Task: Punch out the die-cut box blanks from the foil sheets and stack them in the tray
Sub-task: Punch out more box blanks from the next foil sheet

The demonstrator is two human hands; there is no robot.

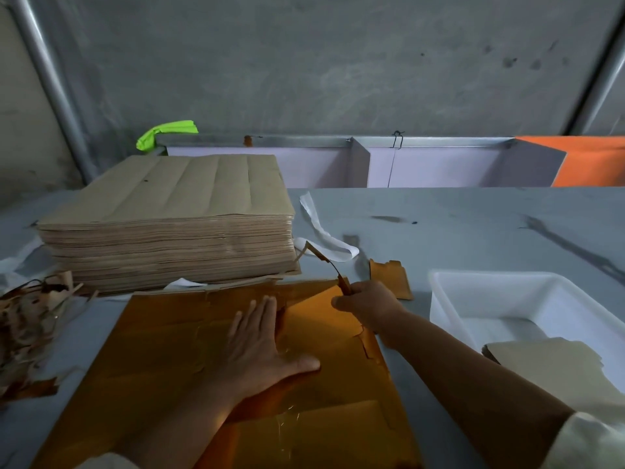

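A gold foil sheet (162,360) lies flat on the grey table in front of me. My left hand (262,346) presses down on its middle with straight fingers. My right hand (367,304) pinches a thin strip of foil trim (324,260) at the sheet's far right corner; the strip curls up and away toward the stack. The white plastic tray (449,299) stands to the right, with beige punched blanks (548,363) lying in its near part.
A tall stack of sheets (176,218), beige side up, sits at the back left. Torn waste strips (27,316) pile up at the left edge. A loose gold piece (389,275) and a white paper strip (321,228) lie behind my right hand.
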